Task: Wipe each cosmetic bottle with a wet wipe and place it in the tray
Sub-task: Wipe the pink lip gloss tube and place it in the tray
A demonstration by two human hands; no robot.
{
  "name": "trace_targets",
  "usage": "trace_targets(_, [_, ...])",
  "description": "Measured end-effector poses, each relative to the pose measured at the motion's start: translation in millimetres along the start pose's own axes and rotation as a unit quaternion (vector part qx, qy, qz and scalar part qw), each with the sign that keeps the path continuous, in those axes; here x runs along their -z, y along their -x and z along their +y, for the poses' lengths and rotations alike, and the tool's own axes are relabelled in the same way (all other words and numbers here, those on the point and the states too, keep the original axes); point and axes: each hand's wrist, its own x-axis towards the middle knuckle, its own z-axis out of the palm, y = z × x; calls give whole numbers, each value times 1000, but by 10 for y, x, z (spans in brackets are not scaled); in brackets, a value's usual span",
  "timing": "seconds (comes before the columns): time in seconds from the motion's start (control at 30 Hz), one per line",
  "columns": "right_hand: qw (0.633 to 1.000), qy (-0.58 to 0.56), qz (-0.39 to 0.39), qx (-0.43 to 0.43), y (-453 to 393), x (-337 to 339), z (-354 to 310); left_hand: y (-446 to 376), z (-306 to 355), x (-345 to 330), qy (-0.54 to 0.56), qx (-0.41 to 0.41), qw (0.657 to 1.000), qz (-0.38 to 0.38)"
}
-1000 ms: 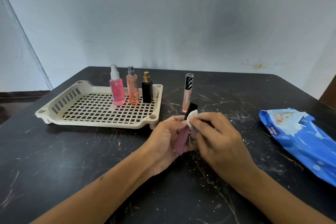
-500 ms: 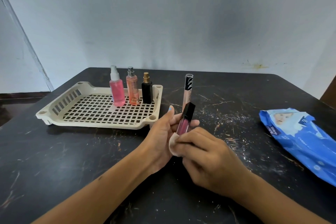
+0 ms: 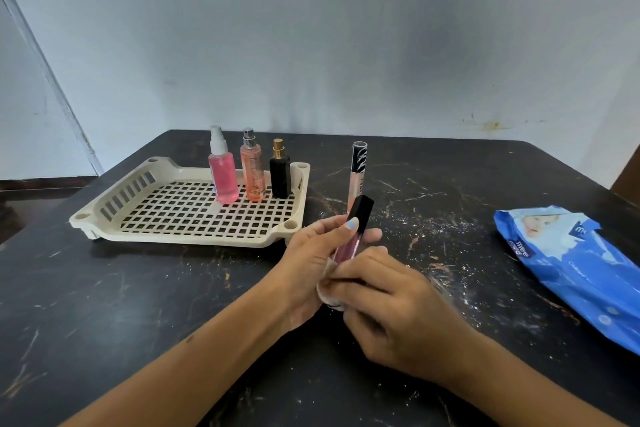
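At the left of the dark table (image 3: 138, 305) sits the cream slotted tray (image 3: 114, 204), and three bottles already stand upright along its far right side: a pink spray bottle (image 3: 223, 177), a peach mist bottle (image 3: 253, 172) and a small black perfume bottle (image 3: 280, 172). Those three appear done. Just right of the tray, standing on the table outside it, is a tall pale lip gloss tube (image 3: 357, 177) with a patterned black cap; it probably has yet to be wiped. In front of it the left hand (image 3: 311, 263) curls its fingers round a pink lip gloss tube (image 3: 349, 239) with a black cap, held tilted above the table, thumb against the cap's base. The right hand (image 3: 391, 315) pinches a crumpled wet wipe (image 3: 329, 291) against the tube's lower end, so this fourth item is mid-wipe and not yet in the tray. Far right lies the blue wipes pack (image 3: 571, 274). Roughly three of five items are finished.
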Motion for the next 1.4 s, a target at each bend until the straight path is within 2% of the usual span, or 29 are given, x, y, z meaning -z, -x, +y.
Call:
trace_targets(0.07, [1000, -13, 17, -8, -3, -16, 2, -11, -13, 3, 13, -14, 1000, 16])
trace_targets(0.2, [981, -38, 126, -144, -9, 11, 119, -28, -40, 1, -1, -15, 1000, 3])
trace_targets(0.3, [966, -33, 148, -208, -11, 58, 180, -10, -33, -27, 3, 0, 1000, -8])
trace_targets(0.4, [976, -24, 111, -188, -10, 19, 145, -25, -47, -13, 23, 5, 1000, -8])
trace_targets(0.5, [990, -21, 65, -124, -7, -39, 61, -42, -29, 16, 58, 18, 998, 15])
trace_targets(0.63, [998, -33, 43, -36, 11, -64, -40, -8, 7, 20, 30, 42, 999, -13])
trace_targets(0.7, [997, -36, 59, -42, 5, -62, -36, -6, 4, 18, 28, 63, 997, -36])
trace_targets(0.83, [984, 0, 118, -132, -10, -36, 72, -32, -26, 17, 39, 35, 998, -38])
trace_targets(0.93, [980, 20, 109, -167, -3, -25, 114, -22, -63, -9, 44, 31, 997, -49])
trace_targets(1.0, [984, 16, 82, -158, 4, -44, 100, -16, -54, -1, 58, 23, 997, -46])
trace_targets(1.1, [995, -7, 42, -87, -5, -55, 23, -23, -13, 35, 57, 13, 998, -28])
trace_targets(1.23, [999, -9, 41, -5, -2, -59, -44, -26, 4, 49, 78, 10, 996, -49])
trace_targets(1.3, [997, -10, 67, -23, -2, -75, -18, -38, -13, 60, 76, 23, 996, -50])
trace_targets(1.4, [986, -26, 127, -101, -20, -62, 52, -38, -32, 47, 68, 38, 996, -47])
